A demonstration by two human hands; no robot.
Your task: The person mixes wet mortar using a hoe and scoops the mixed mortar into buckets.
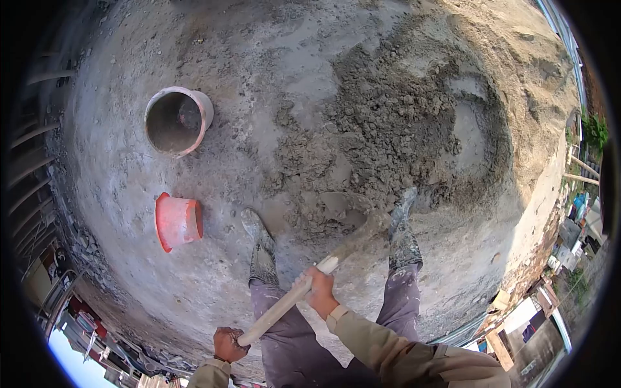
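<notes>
My left hand (230, 344) is closed round the rear end of a pale wooden handle (281, 315). Further down the shaft, my right hand (319, 292) grips it near the metal part. The shovel's blade (359, 226), smeared with wet mortar and partly blurred, lies at the near edge of a heap of grey wet mortar (394, 123), between my two muddy boots. A small pool of water (469, 132) shows in the heap's right part.
A large round bucket (206, 107) stands upright at the upper left. Nearer, a small red bucket (178, 222) lies on its side. Dry sand (537, 84) is piled at the right. Rubble and boards line the lower right edge.
</notes>
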